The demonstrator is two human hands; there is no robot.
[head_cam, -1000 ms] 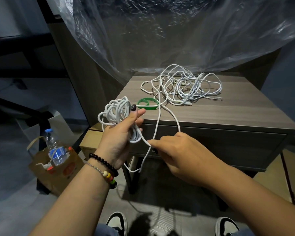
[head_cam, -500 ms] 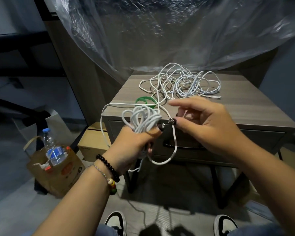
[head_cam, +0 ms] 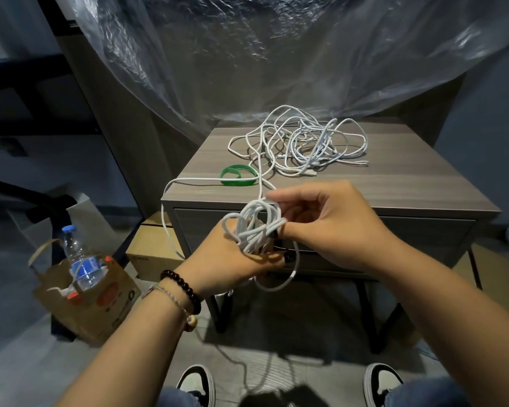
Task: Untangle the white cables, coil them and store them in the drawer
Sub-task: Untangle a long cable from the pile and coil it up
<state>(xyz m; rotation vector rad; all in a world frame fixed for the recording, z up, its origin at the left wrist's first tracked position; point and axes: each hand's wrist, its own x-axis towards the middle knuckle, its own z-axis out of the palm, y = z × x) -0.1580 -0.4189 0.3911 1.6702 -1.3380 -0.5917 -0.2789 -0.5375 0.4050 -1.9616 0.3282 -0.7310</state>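
- While the camera looks down from head height, a grey wood-grain side table (head_cam: 394, 183) fills the middle of the view, standing on dark metal legs over a grey floor.
- Clear plastic sheeting (head_cam: 276, 54) hangs behind the table, draped down to its back edge.
- Down on the left, a brown paper bag (head_cam: 100, 301) sits on the floor with a water bottle (head_cam: 81, 259) poking out of it, blue cap on top.
- A cardboard box (head_cam: 153, 248) sits just beside the table's left legs.
- On to the drawer (head_cam: 423, 233): it is set in the table front and it is closed.
- Up on the tabletop, a loose tangle of white cables (head_cam: 303, 145) sprawls across the back half, loops crossing every which way.
- A green band (head_cam: 237, 176) lies on the top near the front left, with one white strand running right across it.
- That strand runs to the table's left edge and drops over it, out of sight behind the arm.
- Now the action: the left hand (head_cam: 232, 259) grips a partly wound coil of white cable (head_cam: 256, 224), fingers curled round the bundle, in front of the drawer.
- Beaded bracelets (head_cam: 182, 292) ride on that left wrist.
- The right hand (head_cam: 329, 221) has thumb and fingertips closed on the coil's upper loops, pinching the strand there.
- A slack loop of cable hangs below both hands.
- Two black-and-white shoes (head_cam: 197, 386) show at the bottom edge.
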